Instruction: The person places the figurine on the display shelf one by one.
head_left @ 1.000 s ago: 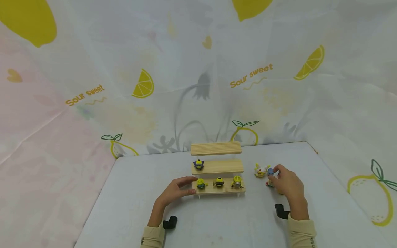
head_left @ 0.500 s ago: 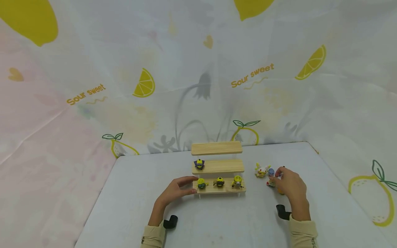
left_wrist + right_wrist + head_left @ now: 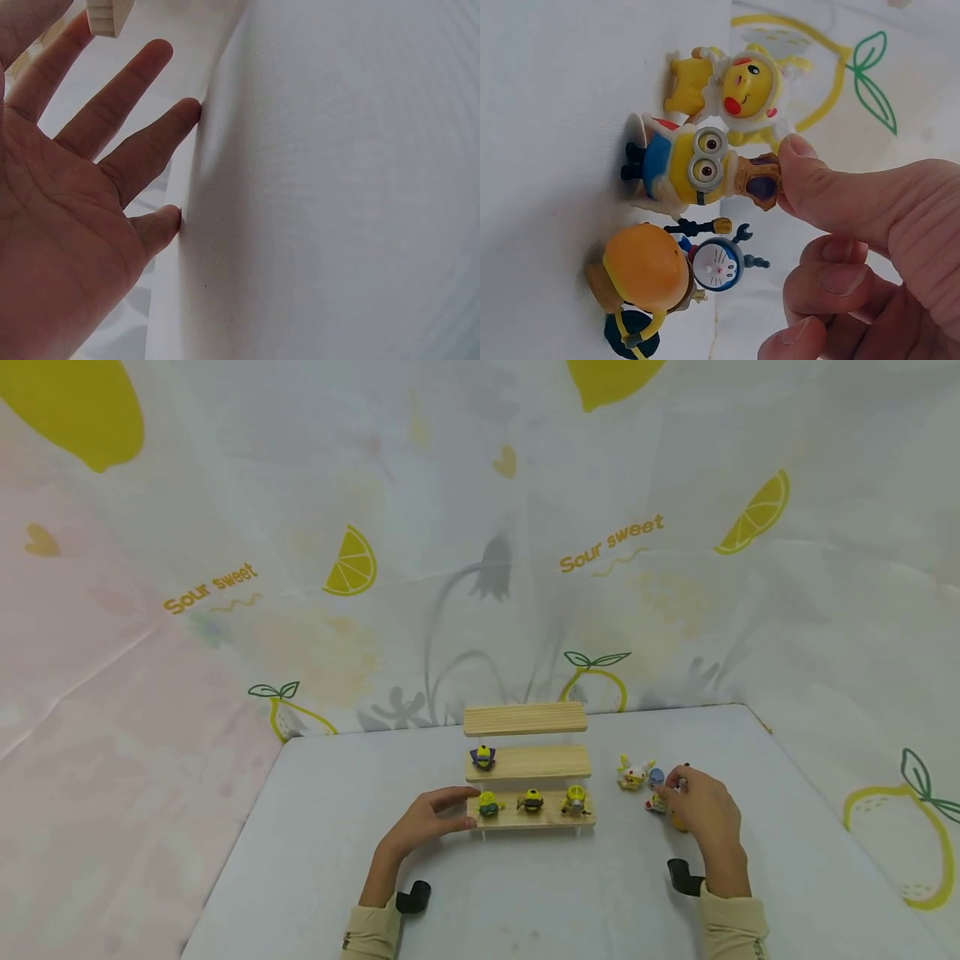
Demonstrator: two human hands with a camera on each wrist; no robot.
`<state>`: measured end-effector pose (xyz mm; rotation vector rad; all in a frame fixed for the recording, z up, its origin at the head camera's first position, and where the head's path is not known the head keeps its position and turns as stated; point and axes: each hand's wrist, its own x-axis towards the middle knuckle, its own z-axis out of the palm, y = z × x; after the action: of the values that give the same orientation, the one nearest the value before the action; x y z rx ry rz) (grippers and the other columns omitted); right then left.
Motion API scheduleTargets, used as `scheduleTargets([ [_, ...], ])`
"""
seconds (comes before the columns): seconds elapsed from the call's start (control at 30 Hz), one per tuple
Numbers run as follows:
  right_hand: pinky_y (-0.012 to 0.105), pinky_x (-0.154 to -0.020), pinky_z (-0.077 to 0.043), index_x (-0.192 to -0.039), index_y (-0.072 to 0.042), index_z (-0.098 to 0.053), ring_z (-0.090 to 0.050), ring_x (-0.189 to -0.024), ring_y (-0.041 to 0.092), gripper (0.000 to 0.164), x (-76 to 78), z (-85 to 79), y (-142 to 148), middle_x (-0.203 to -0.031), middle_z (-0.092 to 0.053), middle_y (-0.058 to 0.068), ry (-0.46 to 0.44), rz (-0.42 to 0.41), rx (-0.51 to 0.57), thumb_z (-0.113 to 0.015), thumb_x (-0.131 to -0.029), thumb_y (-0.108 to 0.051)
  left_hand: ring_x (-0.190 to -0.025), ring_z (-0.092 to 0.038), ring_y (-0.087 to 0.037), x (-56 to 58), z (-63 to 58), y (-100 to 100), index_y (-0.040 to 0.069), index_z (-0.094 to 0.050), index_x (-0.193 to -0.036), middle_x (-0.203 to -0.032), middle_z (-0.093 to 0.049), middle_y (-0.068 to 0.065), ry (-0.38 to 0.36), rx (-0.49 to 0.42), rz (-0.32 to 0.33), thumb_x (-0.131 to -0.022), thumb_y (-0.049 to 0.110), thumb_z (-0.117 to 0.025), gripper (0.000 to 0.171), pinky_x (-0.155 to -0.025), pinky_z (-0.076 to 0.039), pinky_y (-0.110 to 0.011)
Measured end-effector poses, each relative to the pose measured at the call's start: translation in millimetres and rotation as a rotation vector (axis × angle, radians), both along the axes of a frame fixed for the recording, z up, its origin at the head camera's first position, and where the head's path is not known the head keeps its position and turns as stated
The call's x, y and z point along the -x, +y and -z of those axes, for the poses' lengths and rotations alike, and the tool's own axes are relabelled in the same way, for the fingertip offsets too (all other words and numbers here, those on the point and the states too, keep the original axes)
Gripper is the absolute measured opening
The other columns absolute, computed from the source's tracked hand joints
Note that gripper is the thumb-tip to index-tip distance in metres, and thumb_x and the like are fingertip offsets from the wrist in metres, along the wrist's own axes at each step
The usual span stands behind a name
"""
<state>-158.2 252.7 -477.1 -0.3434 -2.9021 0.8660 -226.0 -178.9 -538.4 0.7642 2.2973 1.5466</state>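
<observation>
Your right hand [image 3: 705,806] has a narrow pinch on the crowned toy [image 3: 694,165]: thumb on the crown [image 3: 761,182], opposing fingertip hidden, the rest of the fingers curled clear of it. Toy's body hangs below the grip, upright, feet at the tabletop [image 3: 337,885]; can't tell if they touch. In the right wrist view it sits between the sheep-suit toy [image 3: 746,90] and the orange round toy [image 3: 646,266], with the helmet toy [image 3: 718,268] just behind. Your left hand [image 3: 427,818] is spread wide, fingers extended, thumb and forefinger at the left end of the wooden stand's bottom shelf [image 3: 512,821], beside the green-trimmed toy [image 3: 488,804]. Same shelf: goggled toy [image 3: 533,800] mid, silver-fronted toy [image 3: 575,799] right. Caped toy [image 3: 483,757] stands at the left end of the middle shelf [image 3: 543,762]. Crowned toy is off the stand, to its right.
</observation>
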Motion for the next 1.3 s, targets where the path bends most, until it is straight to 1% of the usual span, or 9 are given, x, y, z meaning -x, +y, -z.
scheduleTargets([
  [0.3, 0.031, -0.046, -0.035, -0.092, -0.005, -0.065, -0.046, -0.060, 0.020, 0.017, -2.1, 0.9, -2, -0.072, -0.053, 0.005, 0.024, 0.003, -0.004, -0.069, -0.093, -0.021, -0.134, -0.046, -0.023, -1.5, -0.6, 0, 0.018, -0.064, -0.131, -0.134, -0.061, 0.001, 0.013, -0.005, 0.012, -0.087, 0.025, -0.079, 0.047, -0.109, -0.036, -0.050],
  [0.53, 0.031, -0.046, -0.034, -0.092, -0.007, -0.064, -0.046, -0.061, 0.021, 0.014, -1.9, 0.0, -2, -0.074, -0.053, 0.004, 0.020, -0.002, -0.007, -0.068, -0.093, -0.020, -0.133, -0.047, -0.022, -1.9, -0.9, -1, 0.018, -0.064, -0.132, -0.134, -0.060, 0.002, 0.017, 0.001, 0.010, -0.087, 0.027, -0.078, 0.049, -0.109, -0.037, -0.049],
  [0.67, 0.032, -0.047, -0.034, -0.092, -0.008, -0.064, -0.047, -0.063, 0.021, 0.012, -3.0, -6.0, -3, -0.075, -0.054, 0.005, 0.033, -0.012, -0.015, -0.068, -0.094, -0.020, -0.133, -0.047, -0.022, -1.8, -0.9, -1, 0.020, -0.064, -0.132, -0.134, -0.060, 0.003, 0.017, -0.005, 0.012, -0.087, 0.029, -0.078, 0.049, -0.109, -0.037, -0.049],
  [0.83, 0.032, -0.047, -0.035, -0.090, -0.009, -0.066, -0.048, -0.061, 0.021, 0.008, -7.0, -15.7, -8, -0.074, -0.056, 0.003, 0.120, -0.017, -0.026, -0.070, -0.092, -0.016, -0.134, -0.046, -0.019, -0.9, 0.4, -1, 0.024, -0.064, -0.132, -0.134, -0.060, 0.008, 0.009, 0.008, 0.006, -0.086, 0.030, -0.079, 0.048, -0.109, -0.037, -0.047],
  [1.13, 0.030, -0.044, -0.031, -0.093, -0.009, -0.066, -0.042, -0.054, 0.017, 0.013, -11.5, -37.2, -15, -0.068, -0.048, 0.001, 0.227, -0.052, -0.024, -0.071, -0.092, -0.021, -0.133, -0.046, -0.015, -1.3, -0.8, 0, 0.025, -0.065, -0.130, -0.132, -0.061, 0.011, 0.011, 0.012, 0.002, -0.085, 0.029, -0.080, 0.047, -0.110, -0.036, -0.045],
  [1.23, 0.030, -0.044, -0.031, -0.092, -0.009, -0.066, -0.041, -0.053, 0.017, 0.013, -11.9, -43.1, -17, -0.067, -0.047, 0.000, 0.243, -0.067, -0.022, -0.071, -0.092, -0.021, -0.133, -0.046, -0.014, -1.1, -0.8, 0, 0.026, -0.065, -0.130, -0.132, -0.061, 0.011, 0.013, 0.012, 0.001, -0.086, 0.029, -0.079, 0.047, -0.110, -0.036, -0.045],
  [1.3, 0.030, -0.045, -0.031, -0.092, -0.010, -0.066, -0.041, -0.054, 0.017, 0.014, -12.0, -46.6, -19, -0.067, -0.047, 0.000, 0.238, -0.071, -0.021, -0.072, -0.092, -0.023, -0.133, -0.046, -0.015, -1.0, -1.0, 0, 0.026, -0.065, -0.130, -0.132, -0.061, 0.011, 0.010, 0.012, 0.002, -0.086, 0.030, -0.079, 0.047, -0.110, -0.036, -0.045],
])
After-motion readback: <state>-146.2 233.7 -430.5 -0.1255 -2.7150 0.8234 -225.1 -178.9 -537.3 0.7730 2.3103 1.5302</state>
